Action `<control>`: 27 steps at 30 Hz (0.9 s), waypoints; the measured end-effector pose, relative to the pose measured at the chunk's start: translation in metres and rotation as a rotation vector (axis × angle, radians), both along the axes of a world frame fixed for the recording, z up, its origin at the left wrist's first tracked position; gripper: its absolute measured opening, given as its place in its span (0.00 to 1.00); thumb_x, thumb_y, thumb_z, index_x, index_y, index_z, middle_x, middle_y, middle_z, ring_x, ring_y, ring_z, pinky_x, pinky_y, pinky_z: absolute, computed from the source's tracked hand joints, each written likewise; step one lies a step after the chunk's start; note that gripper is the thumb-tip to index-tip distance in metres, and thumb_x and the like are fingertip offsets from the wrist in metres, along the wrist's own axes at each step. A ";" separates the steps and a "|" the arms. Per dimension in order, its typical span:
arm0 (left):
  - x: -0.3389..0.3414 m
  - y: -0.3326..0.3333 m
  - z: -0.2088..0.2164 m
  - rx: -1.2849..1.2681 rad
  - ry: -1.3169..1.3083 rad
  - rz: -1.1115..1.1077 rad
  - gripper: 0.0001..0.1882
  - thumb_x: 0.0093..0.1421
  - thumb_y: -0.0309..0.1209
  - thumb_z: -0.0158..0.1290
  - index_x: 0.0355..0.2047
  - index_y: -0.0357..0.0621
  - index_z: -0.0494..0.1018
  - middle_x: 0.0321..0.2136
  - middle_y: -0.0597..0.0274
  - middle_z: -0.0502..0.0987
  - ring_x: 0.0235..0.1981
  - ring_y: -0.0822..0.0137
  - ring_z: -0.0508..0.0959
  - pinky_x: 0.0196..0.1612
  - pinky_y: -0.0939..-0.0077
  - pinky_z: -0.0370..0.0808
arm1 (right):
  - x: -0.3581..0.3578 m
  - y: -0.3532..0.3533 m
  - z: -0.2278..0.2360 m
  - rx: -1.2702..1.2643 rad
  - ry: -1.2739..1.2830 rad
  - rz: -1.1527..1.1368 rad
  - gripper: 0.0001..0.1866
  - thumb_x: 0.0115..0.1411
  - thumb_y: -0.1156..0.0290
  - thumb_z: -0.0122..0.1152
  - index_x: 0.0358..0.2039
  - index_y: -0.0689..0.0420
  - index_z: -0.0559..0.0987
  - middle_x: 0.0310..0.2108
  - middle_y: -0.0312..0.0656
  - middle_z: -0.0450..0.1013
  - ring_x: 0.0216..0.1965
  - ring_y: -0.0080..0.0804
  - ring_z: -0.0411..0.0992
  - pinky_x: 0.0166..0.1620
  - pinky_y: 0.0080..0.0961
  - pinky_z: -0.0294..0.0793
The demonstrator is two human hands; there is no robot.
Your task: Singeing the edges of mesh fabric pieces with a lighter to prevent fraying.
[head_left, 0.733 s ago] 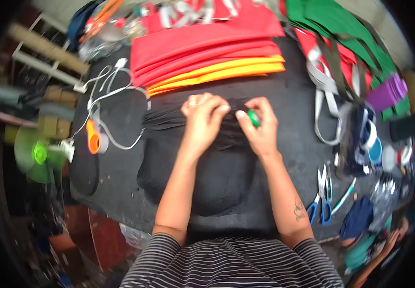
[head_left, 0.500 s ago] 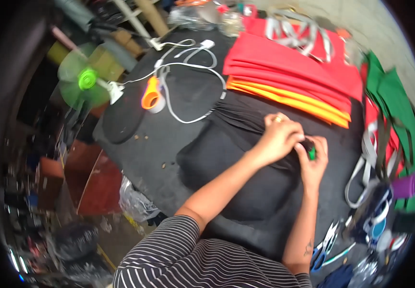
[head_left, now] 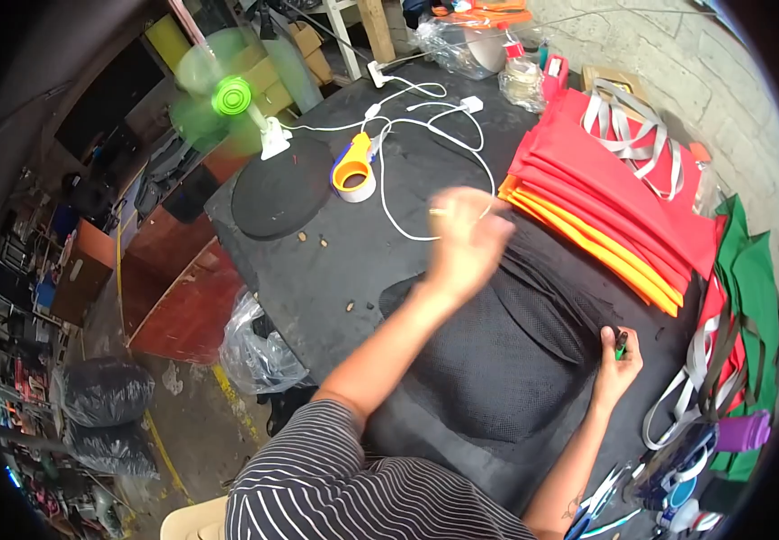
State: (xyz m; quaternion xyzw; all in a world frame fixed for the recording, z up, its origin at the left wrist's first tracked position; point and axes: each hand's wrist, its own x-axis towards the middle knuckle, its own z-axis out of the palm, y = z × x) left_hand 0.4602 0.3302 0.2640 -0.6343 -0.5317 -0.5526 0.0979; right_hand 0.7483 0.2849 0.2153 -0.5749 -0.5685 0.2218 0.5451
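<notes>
A black mesh fabric piece, gathered into folds along its far side, is spread on the dark table in front of me. My right hand is closed round a small green object with a dark end, of a kind I cannot make out. This hand is at the right end of the gathered folds. My left hand is in the air above the far left part of the mesh, its fingers smeared by motion, so what they hold, if anything, cannot be told.
Folded red fabric and orange fabric are stacked beyond the mesh. A tape dispenser, white cable and green fan are at far left. Scissors and a purple roll are at right.
My hands were close together at the right of the folds; my left hand has swung away to the left. My right hand keeps the green object. The whole view has shifted.
</notes>
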 end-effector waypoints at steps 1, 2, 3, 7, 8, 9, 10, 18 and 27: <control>-0.035 -0.001 -0.007 -0.094 -0.273 0.114 0.10 0.54 0.27 0.57 0.37 0.40 0.74 0.37 0.54 0.73 0.46 0.56 0.71 0.53 0.61 0.65 | 0.001 -0.001 0.000 -0.028 0.006 -0.001 0.11 0.57 0.73 0.65 0.27 0.65 0.72 0.27 0.33 0.66 0.30 0.20 0.61 0.35 0.16 0.60; -0.080 -0.004 -0.016 0.081 -0.166 0.433 0.10 0.53 0.28 0.56 0.36 0.41 0.74 0.38 0.52 0.73 0.45 0.53 0.69 0.52 0.61 0.64 | -0.001 -0.001 -0.001 -0.054 0.019 0.008 0.11 0.57 0.73 0.65 0.27 0.65 0.72 0.27 0.33 0.66 0.29 0.20 0.60 0.35 0.16 0.60; -0.129 -0.006 -0.029 0.020 -0.114 0.591 0.12 0.54 0.27 0.55 0.40 0.39 0.73 0.41 0.51 0.72 0.47 0.52 0.69 0.53 0.58 0.64 | -0.002 -0.003 0.001 -0.026 0.002 0.003 0.11 0.57 0.73 0.65 0.27 0.65 0.71 0.27 0.33 0.66 0.29 0.20 0.60 0.35 0.16 0.60; -0.292 -0.010 -0.093 -0.388 -0.122 1.196 0.42 0.60 0.47 0.53 0.68 0.48 0.48 0.62 0.27 0.52 0.62 0.30 0.54 0.62 0.38 0.53 | -0.008 -0.009 0.004 -0.031 0.029 0.015 0.11 0.57 0.74 0.65 0.27 0.65 0.72 0.27 0.32 0.65 0.29 0.19 0.59 0.34 0.16 0.59; -0.316 -0.016 -0.095 -0.564 -0.231 1.184 0.44 0.61 0.59 0.46 0.70 0.57 0.41 0.65 0.26 0.44 0.64 0.27 0.49 0.63 0.34 0.46 | -0.010 -0.010 0.004 -0.033 0.067 0.043 0.11 0.57 0.74 0.65 0.27 0.65 0.72 0.27 0.32 0.65 0.29 0.19 0.60 0.34 0.16 0.59; -0.351 -0.035 -0.095 -0.699 -0.290 1.253 0.46 0.59 0.68 0.38 0.70 0.66 0.37 0.66 0.26 0.40 0.66 0.28 0.42 0.65 0.35 0.39 | -0.017 -0.009 0.006 -0.030 0.121 0.098 0.11 0.57 0.74 0.65 0.27 0.65 0.72 0.28 0.32 0.65 0.30 0.18 0.60 0.34 0.16 0.59; -0.355 -0.034 -0.099 -0.874 -0.274 1.207 0.45 0.57 0.72 0.34 0.70 0.72 0.38 0.67 0.29 0.36 0.68 0.29 0.37 0.65 0.35 0.32 | -0.016 -0.009 0.007 -0.053 0.120 0.081 0.10 0.57 0.75 0.65 0.27 0.64 0.72 0.28 0.32 0.65 0.30 0.18 0.60 0.35 0.15 0.59; -0.352 -0.056 -0.093 -1.071 0.039 0.985 0.36 0.57 0.69 0.39 0.65 0.87 0.50 0.69 0.39 0.43 0.70 0.40 0.39 0.65 0.35 0.34 | -0.015 -0.007 0.016 -0.063 0.054 -0.001 0.10 0.56 0.76 0.65 0.27 0.65 0.72 0.29 0.33 0.66 0.31 0.19 0.61 0.36 0.15 0.61; -0.439 -0.121 -0.088 -1.033 0.186 0.658 0.35 0.58 0.60 0.49 0.65 0.81 0.55 0.69 0.48 0.47 0.71 0.51 0.43 0.65 0.36 0.39 | -0.019 0.008 0.015 0.026 0.052 0.017 0.11 0.51 0.76 0.68 0.28 0.67 0.75 0.27 0.40 0.70 0.30 0.28 0.68 0.37 0.20 0.67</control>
